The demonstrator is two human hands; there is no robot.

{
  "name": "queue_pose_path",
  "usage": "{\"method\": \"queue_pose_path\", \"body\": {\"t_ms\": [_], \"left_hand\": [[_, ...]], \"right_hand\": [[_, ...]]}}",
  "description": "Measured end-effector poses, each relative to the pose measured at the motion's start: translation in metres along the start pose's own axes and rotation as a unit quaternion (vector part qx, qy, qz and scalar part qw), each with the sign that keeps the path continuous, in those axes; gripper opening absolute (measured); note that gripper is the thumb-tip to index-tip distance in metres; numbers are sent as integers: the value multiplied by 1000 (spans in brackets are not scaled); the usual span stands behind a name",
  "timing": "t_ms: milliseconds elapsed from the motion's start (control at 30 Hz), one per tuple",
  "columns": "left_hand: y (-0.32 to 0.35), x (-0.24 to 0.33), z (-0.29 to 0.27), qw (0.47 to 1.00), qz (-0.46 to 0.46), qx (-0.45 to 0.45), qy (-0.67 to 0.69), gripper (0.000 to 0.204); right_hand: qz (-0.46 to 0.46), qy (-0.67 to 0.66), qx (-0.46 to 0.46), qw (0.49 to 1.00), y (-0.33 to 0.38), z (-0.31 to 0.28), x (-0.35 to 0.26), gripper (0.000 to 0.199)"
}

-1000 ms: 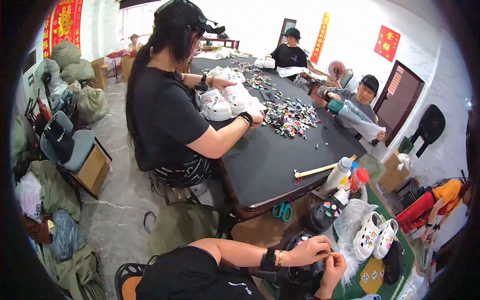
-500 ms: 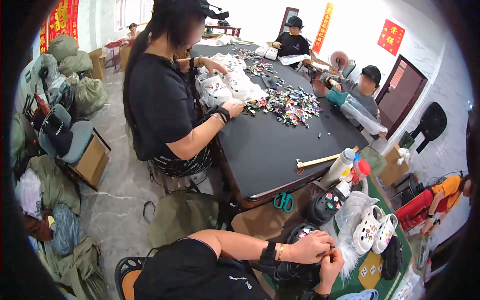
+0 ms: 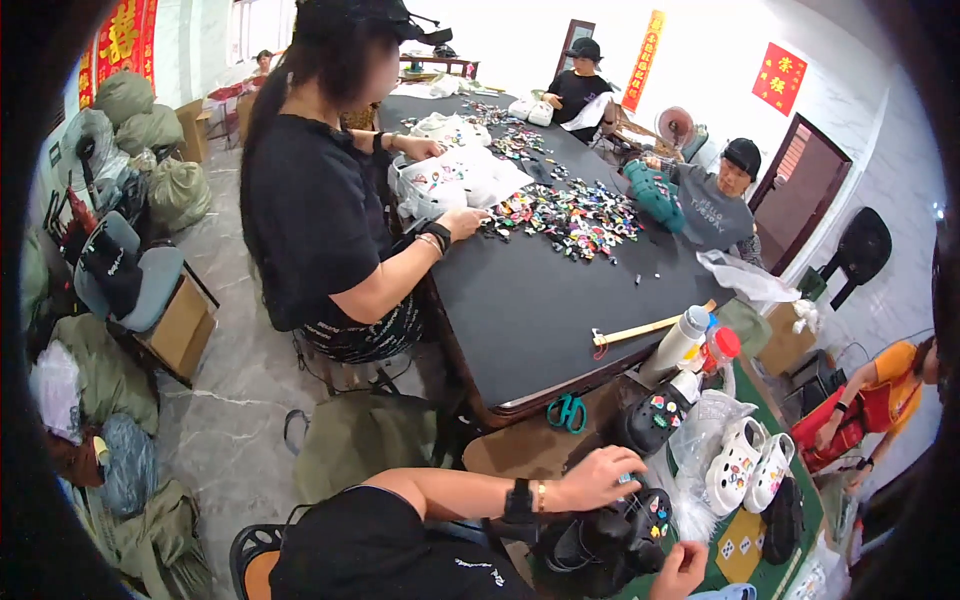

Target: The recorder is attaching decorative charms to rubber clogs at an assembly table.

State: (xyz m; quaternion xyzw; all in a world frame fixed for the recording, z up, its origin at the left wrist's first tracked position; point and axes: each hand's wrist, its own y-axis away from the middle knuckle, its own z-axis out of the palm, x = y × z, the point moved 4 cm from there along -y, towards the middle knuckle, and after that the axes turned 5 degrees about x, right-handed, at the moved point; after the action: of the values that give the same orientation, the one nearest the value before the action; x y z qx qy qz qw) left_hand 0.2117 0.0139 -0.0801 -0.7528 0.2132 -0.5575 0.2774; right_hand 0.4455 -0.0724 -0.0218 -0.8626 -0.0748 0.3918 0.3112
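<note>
A black clog [image 3: 610, 545] studded with colourful charms rests in my lap at the lower edge. My left hand [image 3: 595, 478], with a black watch and a gold bracelet on the wrist, lies on top of the clog, fingers pinched on a small pale charm. My right hand [image 3: 680, 570] grips the clog's lower side from underneath. A second black clog [image 3: 655, 420] with charms lies just beyond, and a pair of white clogs [image 3: 745, 465] lies to the right.
A long black table [image 3: 540, 310] carries a pile of loose charms [image 3: 570, 215], a wooden mallet [image 3: 650, 328] and a white bottle [image 3: 680, 340]. Teal scissors [image 3: 568, 410] hang at its near edge. A person in black [image 3: 320, 220] sorts charms; others sit further around. Stuffed sacks [image 3: 100, 400] line the left.
My hands, close together on the clog before, have separated: the left now sits on top, the right lower down. The person in black has shifted a hand along the charm pile.
</note>
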Motion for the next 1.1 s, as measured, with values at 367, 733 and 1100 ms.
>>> {"method": "queue_pose_path", "body": {"t_ms": [367,733,1100], "left_hand": [[73,-69,-21,972,-232,-29,-14,31],[79,-73,-19,980,-198,-24,-18,24],[84,-82,-18,972,-231,-42,-15,21]], "right_hand": [[252,110,-228,934,66,21,17,36],[49,264,-90,959,57,83,28,40],[46,191,11,980,21,-56,36,47]]}}
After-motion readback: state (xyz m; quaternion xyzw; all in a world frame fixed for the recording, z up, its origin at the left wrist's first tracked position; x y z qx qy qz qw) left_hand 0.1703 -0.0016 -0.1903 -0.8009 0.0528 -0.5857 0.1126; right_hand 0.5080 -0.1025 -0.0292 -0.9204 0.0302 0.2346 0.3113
